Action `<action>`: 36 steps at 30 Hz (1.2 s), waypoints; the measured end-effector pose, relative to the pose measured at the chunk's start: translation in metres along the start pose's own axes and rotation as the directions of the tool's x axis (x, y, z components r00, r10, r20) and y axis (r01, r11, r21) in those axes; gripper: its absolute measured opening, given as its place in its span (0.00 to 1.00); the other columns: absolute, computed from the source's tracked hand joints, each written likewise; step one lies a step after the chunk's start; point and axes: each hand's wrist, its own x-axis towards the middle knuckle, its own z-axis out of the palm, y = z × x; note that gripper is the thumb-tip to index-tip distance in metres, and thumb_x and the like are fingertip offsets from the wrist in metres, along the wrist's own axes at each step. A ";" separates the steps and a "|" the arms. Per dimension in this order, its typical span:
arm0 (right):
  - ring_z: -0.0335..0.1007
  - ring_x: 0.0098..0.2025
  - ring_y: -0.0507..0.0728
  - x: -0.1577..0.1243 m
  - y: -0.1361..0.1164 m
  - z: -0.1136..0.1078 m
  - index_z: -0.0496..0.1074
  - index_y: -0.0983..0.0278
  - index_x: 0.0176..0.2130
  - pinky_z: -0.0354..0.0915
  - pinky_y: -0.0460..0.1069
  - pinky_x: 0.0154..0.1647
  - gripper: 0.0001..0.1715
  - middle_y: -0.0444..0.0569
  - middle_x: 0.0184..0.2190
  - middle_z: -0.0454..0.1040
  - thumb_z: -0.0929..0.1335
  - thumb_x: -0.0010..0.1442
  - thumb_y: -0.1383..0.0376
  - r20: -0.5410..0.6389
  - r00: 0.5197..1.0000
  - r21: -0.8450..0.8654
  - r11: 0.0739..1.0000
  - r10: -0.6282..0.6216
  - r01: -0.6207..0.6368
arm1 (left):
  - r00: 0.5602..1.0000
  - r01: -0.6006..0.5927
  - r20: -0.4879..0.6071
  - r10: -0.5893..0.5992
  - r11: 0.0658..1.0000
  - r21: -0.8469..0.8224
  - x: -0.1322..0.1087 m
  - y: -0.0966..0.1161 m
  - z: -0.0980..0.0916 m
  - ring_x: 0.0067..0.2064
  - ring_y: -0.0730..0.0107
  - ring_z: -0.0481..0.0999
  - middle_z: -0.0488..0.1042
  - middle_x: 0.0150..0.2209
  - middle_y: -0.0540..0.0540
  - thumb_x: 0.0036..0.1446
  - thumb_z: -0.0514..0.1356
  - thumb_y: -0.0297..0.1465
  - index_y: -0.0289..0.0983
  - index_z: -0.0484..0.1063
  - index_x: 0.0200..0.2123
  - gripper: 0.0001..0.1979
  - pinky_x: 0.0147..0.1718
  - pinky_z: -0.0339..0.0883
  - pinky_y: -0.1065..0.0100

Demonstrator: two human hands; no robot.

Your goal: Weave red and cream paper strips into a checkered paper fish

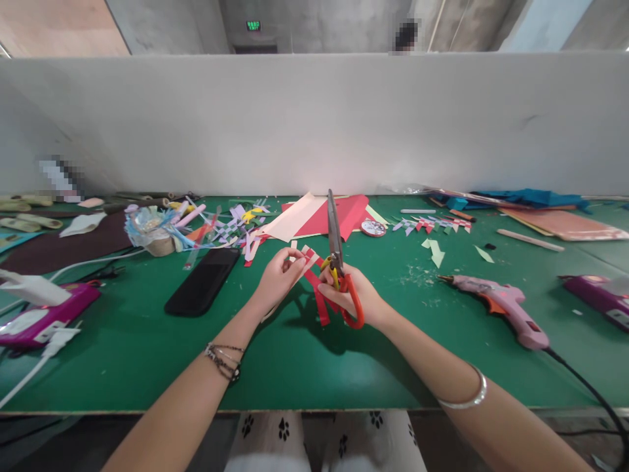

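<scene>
- Left hand [279,278]: the fingertips were pinched on the red and pale paper strips [310,257], at their woven part.
- Paper strips: these lay between the two hands, raised above the desk [275,380]. The woven part was nearer the left hand; loose red ends hung down toward the right, splayed, so that no single long axis could be told.
- Right hand [363,298]: the fingers were closed about the handles of the scissors [335,233], close beside the red ends. Whether they also gripped a strip could not be told.
- Scissors: the long axis ran forward from the right hand, the tip pointing away from the wearer. The blades stood to the right of the woven part and appeared together.
- Surface, left to right: a purple power strip [81,301] lay well left of the left hand, with a black phone [202,282] nearer to it. Red paper [318,221] lay beyond both hands, and a round decorated disc [374,227] beyond the right. A pink glue gun [511,303] lay right of the right hand, its nozzle turned toward that hand.
- Room: a pale partition [314,118] rose beyond the hands; above it, a green exit sign [253,25] showed forward and left, and part of another person's head [406,36] forward and right.
</scene>
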 end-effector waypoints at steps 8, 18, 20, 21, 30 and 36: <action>0.52 0.20 0.45 0.001 0.000 0.001 0.54 0.62 0.22 0.55 0.43 0.22 0.12 0.37 0.20 0.58 0.66 0.45 0.65 -0.073 0.997 -0.058 0.998 0.017 -0.021 | 0.999 -0.036 -0.011 0.036 0.999 0.007 0.000 -0.003 -0.002 0.17 0.80 0.50 0.54 0.16 0.59 0.48 0.55 0.31 0.36 0.63 0.27 0.04 0.17 0.45 0.76; 0.54 0.20 0.47 0.002 0.000 -0.005 0.56 0.63 0.21 0.56 0.44 0.22 0.13 0.38 0.18 0.60 0.65 0.47 0.60 -0.140 0.990 -0.079 0.996 0.018 -0.030 | 0.993 -0.098 -0.066 0.099 0.995 0.023 0.003 -0.002 -0.004 0.18 0.78 0.55 0.61 0.20 0.56 0.46 0.56 0.28 0.36 0.65 0.25 0.02 0.20 0.51 0.75; 0.56 0.21 0.48 0.003 -0.002 -0.011 0.56 0.63 0.21 0.57 0.45 0.22 0.14 0.40 0.18 0.61 0.65 0.47 0.58 -0.208 0.978 -0.099 0.995 0.009 -0.030 | 0.991 -0.106 -0.074 0.108 0.994 0.030 0.005 -0.003 -0.007 0.20 0.77 0.58 0.63 0.22 0.54 0.46 0.55 0.29 0.36 0.65 0.25 0.02 0.21 0.53 0.75; 0.57 0.20 0.48 0.004 -0.003 -0.014 0.56 0.62 0.21 0.57 0.45 0.22 0.14 0.40 0.18 0.62 0.64 0.47 0.57 -0.249 0.969 -0.103 0.994 0.008 -0.034 | 0.991 -0.108 -0.080 0.111 0.994 0.031 0.005 -0.003 -0.008 0.21 0.77 0.60 0.65 0.23 0.53 0.46 0.56 0.29 0.36 0.65 0.25 0.02 0.22 0.54 0.74; 0.55 0.19 0.49 0.012 0.003 -0.061 0.53 0.61 0.20 0.55 0.45 0.21 0.12 0.39 0.15 0.56 0.60 0.50 0.60 -0.509 0.854 -0.545 0.727 0.109 -0.418 | 0.992 -0.106 0.057 0.111 0.991 -0.084 0.005 0.009 -0.024 0.28 0.73 0.67 0.66 0.25 0.52 0.44 0.58 0.36 0.37 0.64 0.26 0.08 0.26 0.59 0.73; 0.64 0.26 0.56 0.008 0.010 -0.068 0.60 0.62 0.22 0.51 0.46 0.23 0.07 0.48 0.21 0.67 0.63 0.49 0.63 -0.547 0.827 -0.698 0.475 0.131 -0.536 | 0.948 -0.035 0.308 0.079 0.989 -0.145 0.002 0.014 -0.031 0.31 0.74 0.68 0.68 0.29 0.51 0.43 0.61 0.34 0.36 0.66 0.29 0.10 0.30 0.60 0.73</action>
